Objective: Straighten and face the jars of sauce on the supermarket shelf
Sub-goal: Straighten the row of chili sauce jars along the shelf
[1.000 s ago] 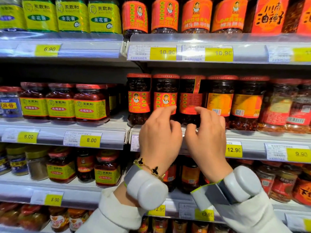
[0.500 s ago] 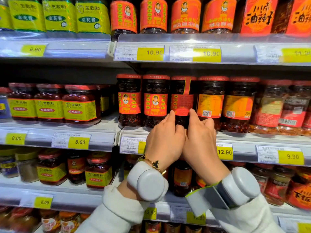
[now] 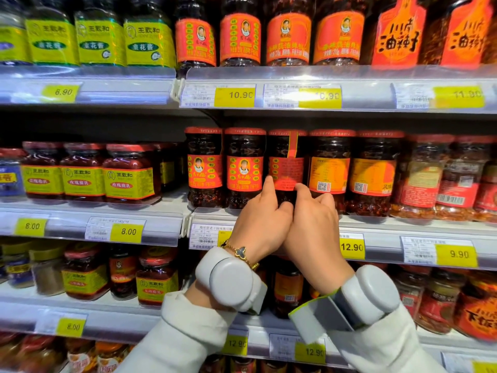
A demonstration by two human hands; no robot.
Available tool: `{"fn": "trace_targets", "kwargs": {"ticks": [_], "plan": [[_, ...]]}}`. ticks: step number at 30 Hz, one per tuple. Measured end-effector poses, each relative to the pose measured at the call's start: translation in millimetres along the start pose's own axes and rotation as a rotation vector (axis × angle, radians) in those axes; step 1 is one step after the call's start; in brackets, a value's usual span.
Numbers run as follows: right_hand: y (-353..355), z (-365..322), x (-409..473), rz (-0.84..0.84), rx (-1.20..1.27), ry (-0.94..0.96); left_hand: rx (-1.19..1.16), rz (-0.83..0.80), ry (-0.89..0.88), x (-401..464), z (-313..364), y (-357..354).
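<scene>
While upright, third jar (image 3: pixel 286 168) label seam fwd, left hand (image 3: pixel 259 224) & right hand (image 3: pixel 313 227) grip pinching its base.

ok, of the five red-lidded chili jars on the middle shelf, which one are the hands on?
The third jar from the left. Both hands' fingertips touch its lower front, and its label sits part-turned with the seal strip showing; the first two show the portrait, the last two their back labels.

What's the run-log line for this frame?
stage: facing | left hand: on third jar | right hand: same jar | label: side-on, not faced | next two jars: backs out
</scene>
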State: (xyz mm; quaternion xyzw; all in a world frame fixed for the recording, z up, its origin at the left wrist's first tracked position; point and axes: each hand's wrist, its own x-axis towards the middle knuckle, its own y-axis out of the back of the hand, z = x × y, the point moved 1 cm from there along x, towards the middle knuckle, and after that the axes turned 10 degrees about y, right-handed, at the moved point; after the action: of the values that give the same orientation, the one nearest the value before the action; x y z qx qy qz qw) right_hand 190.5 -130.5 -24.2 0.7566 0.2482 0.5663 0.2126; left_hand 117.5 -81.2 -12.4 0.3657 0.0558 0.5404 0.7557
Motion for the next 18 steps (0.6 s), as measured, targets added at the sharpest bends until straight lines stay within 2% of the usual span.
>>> {"fn": "trace_targets", "kwargs": {"ticks": [7, 14, 18], "plan": [[0, 1, -5, 0.132, 0.223, -0.009, -0.014, 0.076, -0.047, -7, -1, -1], [1, 5, -8, 0.189, 0.265, -0.016, -0.095, 0.122, -0.015, -10, -3, -5], [-1, 9, -8, 0.184, 0.204, 0.019, -0.018, 0.181, -0.02, -12, -3, -8]]}}
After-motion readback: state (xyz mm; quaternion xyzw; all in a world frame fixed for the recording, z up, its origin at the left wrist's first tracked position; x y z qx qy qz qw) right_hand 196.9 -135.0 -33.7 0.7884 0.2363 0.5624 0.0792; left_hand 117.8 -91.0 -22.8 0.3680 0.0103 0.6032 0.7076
